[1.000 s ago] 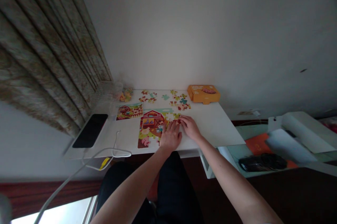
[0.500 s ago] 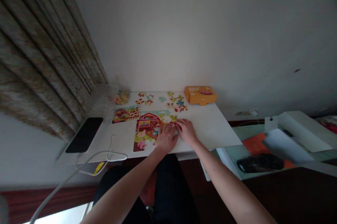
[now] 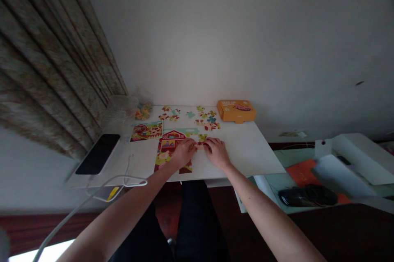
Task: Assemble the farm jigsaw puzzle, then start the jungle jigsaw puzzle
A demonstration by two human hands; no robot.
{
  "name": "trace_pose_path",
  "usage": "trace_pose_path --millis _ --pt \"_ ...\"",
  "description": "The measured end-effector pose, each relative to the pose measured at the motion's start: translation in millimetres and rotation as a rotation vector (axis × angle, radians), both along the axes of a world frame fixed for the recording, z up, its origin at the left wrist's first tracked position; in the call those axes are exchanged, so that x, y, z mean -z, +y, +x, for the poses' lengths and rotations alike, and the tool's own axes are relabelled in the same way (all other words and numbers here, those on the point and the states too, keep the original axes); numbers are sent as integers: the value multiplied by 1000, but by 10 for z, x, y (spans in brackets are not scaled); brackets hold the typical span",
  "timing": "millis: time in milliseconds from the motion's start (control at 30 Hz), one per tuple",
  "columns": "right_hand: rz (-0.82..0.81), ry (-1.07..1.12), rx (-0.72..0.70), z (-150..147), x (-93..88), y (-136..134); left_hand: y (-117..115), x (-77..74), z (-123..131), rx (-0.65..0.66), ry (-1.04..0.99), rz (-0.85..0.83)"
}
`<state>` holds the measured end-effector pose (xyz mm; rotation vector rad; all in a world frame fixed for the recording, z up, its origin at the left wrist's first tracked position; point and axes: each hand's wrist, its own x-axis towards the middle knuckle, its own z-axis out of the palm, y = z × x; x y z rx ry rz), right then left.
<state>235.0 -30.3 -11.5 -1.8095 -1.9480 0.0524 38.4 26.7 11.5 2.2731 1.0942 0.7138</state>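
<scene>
Left hand [image 3: 184, 151]: half-curled, fingertips at red piece [image 3: 200, 144], grip unclear
Right hand [image 3: 216, 152]: same
Red piece: between both, neither nearer
Barn puzzle [image 3: 168, 145]: partly beneath left, near worktop's [image 3: 246, 151] front edge

Dim grey light fills my remote feed, brightest midway across the plain pale wall [image 3: 215, 48], fading to a black upper-right corner; a flat white patch [image 3: 51, 254] glares lower left, and small multicoloured puzzle pieces [image 3: 211, 119] look soft.
</scene>
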Motion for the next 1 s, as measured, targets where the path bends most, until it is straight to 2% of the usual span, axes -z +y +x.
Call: trace_pose_path --millis 300,533,633,833,1000 --pt "-7 24 3 1 8 4 497 -40 -260 -134 112 3" --pt "-22 27 6 7 3 3 983 -95 -338 -128 219 -14" --pt "-18 23 36 3 5 11 1085 -92 -155 -56 256 26" --pt "-11 30 384 3 110 89 1071 -17 548 132 334 91" --pt "-36 54 376 13 156 122 1080 43 985 176 402 156"
